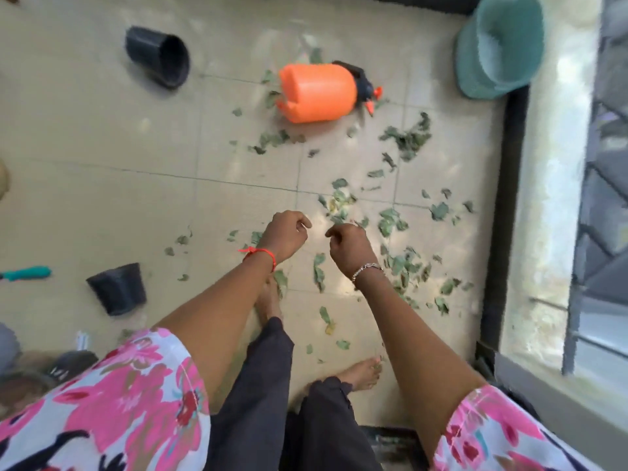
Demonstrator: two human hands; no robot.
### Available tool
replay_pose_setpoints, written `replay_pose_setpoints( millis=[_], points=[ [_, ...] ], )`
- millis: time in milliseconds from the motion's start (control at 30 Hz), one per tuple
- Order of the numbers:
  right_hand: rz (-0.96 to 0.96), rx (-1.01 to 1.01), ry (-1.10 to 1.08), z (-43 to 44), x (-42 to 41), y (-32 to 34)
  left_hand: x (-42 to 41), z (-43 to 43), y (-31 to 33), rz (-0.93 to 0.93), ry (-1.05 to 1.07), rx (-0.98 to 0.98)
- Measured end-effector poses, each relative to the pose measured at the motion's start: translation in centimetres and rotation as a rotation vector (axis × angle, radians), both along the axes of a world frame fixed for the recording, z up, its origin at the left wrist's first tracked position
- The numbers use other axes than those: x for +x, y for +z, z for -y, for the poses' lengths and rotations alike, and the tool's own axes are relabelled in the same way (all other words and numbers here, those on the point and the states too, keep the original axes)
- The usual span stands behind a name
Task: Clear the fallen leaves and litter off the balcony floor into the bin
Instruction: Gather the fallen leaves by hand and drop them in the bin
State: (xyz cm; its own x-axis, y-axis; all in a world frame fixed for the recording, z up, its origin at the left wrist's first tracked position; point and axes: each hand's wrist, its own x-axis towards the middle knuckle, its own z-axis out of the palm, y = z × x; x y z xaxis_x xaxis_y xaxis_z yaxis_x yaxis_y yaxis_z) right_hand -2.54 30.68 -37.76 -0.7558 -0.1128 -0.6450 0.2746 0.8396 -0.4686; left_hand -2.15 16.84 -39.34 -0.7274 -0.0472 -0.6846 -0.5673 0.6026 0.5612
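Observation:
Green and dry leaves [406, 139] lie scattered over the beige tiled balcony floor [102, 147], thickest on the right side and around my feet. A teal bin [499, 45] stands in the far right corner, tilted, its inside showing. My left hand [285, 234] and my right hand [350, 248] hang side by side above the tiles in the middle of the view. The fingers of both are loosely curled, and I see nothing held in either. A few leaves [339, 202] lie on the floor just beyond my fingers.
An orange pressure sprayer [316, 93] lies on its side among the leaves. One black pot [159, 56] lies tipped over at the far left, another black pot [117, 288] near my left foot. A teal-handled tool [29, 272] is at the left edge. A railing wall [540, 198] runs along the right.

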Motion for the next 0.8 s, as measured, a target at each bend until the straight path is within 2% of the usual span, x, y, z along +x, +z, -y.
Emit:
replay_pose_setpoints(
  millis=[167, 400, 800],
  points=[
    [0.040, 0.020, 0.316, 10.2, -3.7, 0.4, 0.0, 10.0, 1.0, -0.013, 0.196, -0.036],
    [0.043, 0.023, 0.571, 22.5, -7.1, 1.1, 1.5, 21.3, 2.0, -0.011, 0.459, -0.073],
    [0.115, 0.075, 1.055, 35.7, -13.3, 0.4, -0.7, 28.6, 2.0, 0.023, 0.943, -0.072]
  ],
)
